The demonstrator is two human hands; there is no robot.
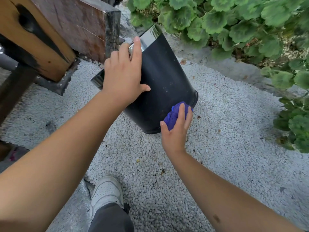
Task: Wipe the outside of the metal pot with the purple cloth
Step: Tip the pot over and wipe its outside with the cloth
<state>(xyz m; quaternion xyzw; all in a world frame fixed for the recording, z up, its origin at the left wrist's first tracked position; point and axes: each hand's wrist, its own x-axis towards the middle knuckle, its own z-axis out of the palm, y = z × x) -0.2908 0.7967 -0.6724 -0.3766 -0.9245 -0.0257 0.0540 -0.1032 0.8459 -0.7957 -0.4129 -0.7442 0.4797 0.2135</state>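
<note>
The metal pot (pixel 160 77) stands on the white pebble ground (pixel 225 131), close to a wooden post (pixel 38 41) and some green plants (pixel 242 22). It is tipped over to one side, so only part of its bottom edge touches the pebbles. It is dark on the outside and has a shiny band at the top.

The left hand (pixel 124 72) holds the pot near the rim. Its grip is spread apart, with the palm flat on the dark side and the fingers reaching over the shiny edge. It most likely holds the pot this way so that it stays tipped and does not roll.

The right hand (pixel 177 129) has the purple cloth (pixel 175 114). Its grip is closed around the bunched cloth and presses it on the low part of the pot, near the bottom edge. Tipping the pot probably makes this low part easier to reach.

The open top of the pot faces away, so one cannot tell what is inside it.

A white shoe (pixel 105 191) shows at the bottom, on the pebbles.
</note>
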